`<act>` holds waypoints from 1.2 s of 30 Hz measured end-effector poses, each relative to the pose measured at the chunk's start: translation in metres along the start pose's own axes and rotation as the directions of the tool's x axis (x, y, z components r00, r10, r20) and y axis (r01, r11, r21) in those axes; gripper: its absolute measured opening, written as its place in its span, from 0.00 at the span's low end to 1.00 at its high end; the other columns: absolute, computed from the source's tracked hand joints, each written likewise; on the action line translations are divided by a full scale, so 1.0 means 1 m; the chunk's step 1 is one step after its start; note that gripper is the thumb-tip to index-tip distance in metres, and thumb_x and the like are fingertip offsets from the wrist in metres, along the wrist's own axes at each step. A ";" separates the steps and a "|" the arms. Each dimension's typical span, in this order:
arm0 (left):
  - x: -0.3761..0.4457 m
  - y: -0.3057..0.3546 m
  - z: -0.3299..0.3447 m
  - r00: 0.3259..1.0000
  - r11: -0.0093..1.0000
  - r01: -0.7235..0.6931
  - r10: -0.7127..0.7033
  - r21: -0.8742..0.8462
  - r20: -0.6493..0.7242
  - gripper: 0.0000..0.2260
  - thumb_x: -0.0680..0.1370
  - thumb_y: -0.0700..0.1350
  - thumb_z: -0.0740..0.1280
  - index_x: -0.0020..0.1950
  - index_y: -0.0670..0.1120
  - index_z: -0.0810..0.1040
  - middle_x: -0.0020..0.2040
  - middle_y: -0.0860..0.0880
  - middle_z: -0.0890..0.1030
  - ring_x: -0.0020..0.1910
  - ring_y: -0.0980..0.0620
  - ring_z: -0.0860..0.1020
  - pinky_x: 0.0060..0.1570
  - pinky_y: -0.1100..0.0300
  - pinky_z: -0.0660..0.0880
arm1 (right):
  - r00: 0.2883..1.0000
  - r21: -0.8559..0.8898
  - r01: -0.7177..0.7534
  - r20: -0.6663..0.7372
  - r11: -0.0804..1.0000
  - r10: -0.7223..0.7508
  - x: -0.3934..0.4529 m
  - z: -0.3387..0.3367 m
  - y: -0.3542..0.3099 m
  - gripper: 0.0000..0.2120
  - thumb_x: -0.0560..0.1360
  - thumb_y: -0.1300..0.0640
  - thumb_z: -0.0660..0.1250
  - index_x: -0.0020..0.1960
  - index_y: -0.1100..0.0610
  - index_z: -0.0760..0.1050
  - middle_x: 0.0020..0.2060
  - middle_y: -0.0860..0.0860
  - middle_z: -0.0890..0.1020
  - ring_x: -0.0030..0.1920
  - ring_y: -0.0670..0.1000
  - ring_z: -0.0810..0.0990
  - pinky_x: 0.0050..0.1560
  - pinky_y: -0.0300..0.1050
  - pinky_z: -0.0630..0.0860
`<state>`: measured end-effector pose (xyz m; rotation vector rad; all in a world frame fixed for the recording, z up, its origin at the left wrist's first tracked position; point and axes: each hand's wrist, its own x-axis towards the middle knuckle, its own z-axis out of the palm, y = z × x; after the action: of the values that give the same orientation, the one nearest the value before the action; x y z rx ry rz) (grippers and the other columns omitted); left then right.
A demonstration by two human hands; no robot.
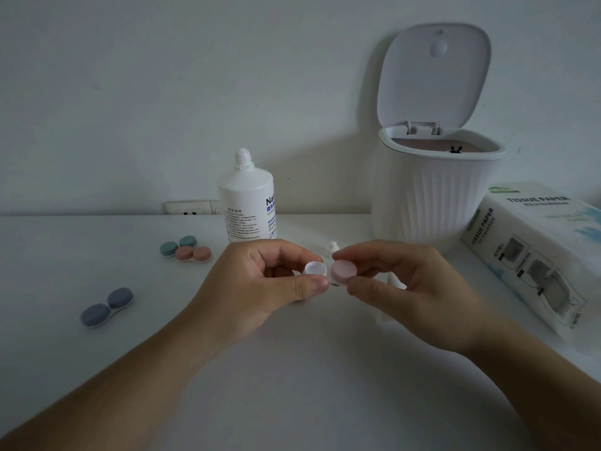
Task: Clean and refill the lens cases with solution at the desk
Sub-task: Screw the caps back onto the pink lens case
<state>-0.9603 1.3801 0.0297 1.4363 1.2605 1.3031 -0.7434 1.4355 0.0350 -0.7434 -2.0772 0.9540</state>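
You are pinching the case (320, 271) mid-surface: left hand (260, 284) gripping its open well, right hand (400, 281) the pink cap (343, 271); light, slick, likely spillable, so be gripping the rims.

Smooth white plastic solution bottle (246, 198); ribbed matt plastic bin (432, 203); matt plastic lens cases (107, 307); glossy-wrapped tissue pack (536, 252); smooth matt tabletop (65, 249).

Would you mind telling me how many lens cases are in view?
4. A green case and an orange case lie together back left, a blue case lies nearer left, and a pink-capped case is held between both hands. None seems hidden.
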 end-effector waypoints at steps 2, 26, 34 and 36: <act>0.000 0.000 0.000 1.000 1.000 0.001 -0.001 0.005 0.005 0.15 0.62 0.54 0.80 0.46 0.51 0.88 0.43 0.41 0.87 0.42 0.44 0.83 0.48 0.54 0.82 | 1.000 -0.008 -0.003 -0.017 1.000 0.003 0.000 0.002 0.000 0.11 0.71 0.47 0.74 0.50 0.50 0.82 0.44 0.45 0.85 0.45 0.46 0.84 0.49 0.36 0.79; 0.003 -0.003 0.002 1.000 1.000 -0.015 0.015 0.016 -0.021 0.15 0.61 0.54 0.80 0.45 0.51 0.88 0.43 0.39 0.86 0.41 0.38 0.82 0.50 0.45 0.81 | 1.000 0.004 0.014 0.013 1.000 -0.014 0.000 0.003 0.003 0.08 0.74 0.53 0.74 0.54 0.46 0.82 0.45 0.41 0.86 0.46 0.43 0.84 0.48 0.30 0.76; 0.002 -0.002 0.005 1.000 1.000 -0.024 0.024 0.006 -0.020 0.15 0.61 0.54 0.80 0.45 0.53 0.88 0.44 0.40 0.86 0.42 0.37 0.79 0.54 0.33 0.77 | 1.000 -0.019 -0.021 -0.022 1.000 0.020 0.001 0.003 0.006 0.12 0.69 0.50 0.78 0.48 0.51 0.78 0.42 0.48 0.85 0.41 0.47 0.83 0.45 0.39 0.80; 0.002 -0.003 0.005 0.999 0.999 -0.035 0.035 0.004 -0.023 0.15 0.61 0.54 0.80 0.46 0.53 0.88 0.44 0.38 0.86 0.43 0.28 0.79 0.55 0.30 0.76 | 0.999 -0.011 -0.031 -0.016 0.999 0.031 0.001 0.002 0.006 0.15 0.67 0.46 0.78 0.49 0.50 0.78 0.42 0.47 0.85 0.41 0.47 0.83 0.45 0.41 0.80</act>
<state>-0.9555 1.3828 0.0269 1.4558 1.2587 1.3445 -0.7446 1.4384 0.0294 -0.7880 -2.0643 0.9516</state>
